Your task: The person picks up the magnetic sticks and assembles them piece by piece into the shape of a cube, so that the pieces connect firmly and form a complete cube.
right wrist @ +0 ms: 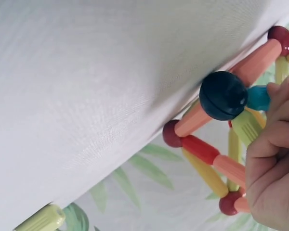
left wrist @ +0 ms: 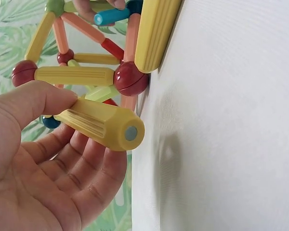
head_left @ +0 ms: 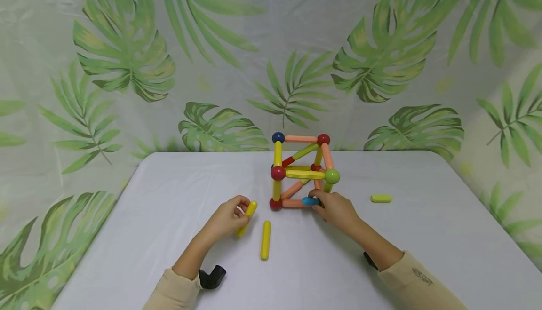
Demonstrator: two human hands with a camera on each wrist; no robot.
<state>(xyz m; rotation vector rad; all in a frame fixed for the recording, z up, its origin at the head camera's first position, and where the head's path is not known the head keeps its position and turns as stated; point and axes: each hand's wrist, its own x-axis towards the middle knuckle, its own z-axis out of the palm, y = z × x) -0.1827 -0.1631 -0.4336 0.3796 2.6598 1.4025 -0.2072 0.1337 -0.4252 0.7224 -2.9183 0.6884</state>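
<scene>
My left hand pinches a yellow magnetic stick between thumb and fingers, left of a cube-shaped frame of sticks and balls. In the left wrist view the yellow stick's near end shows a round metal tip. My right hand is at the frame's lower front right corner and pinches a short blue stick. The right wrist view shows the blue stick against a dark blue ball. A red ball forms the lower front left corner, and a green ball the upper front right.
Another yellow stick lies on the white table between my hands. A short light green stick lies to the right of the frame. Black wrist gear shows at my left sleeve. Behind the table hangs a leaf-patterned cloth.
</scene>
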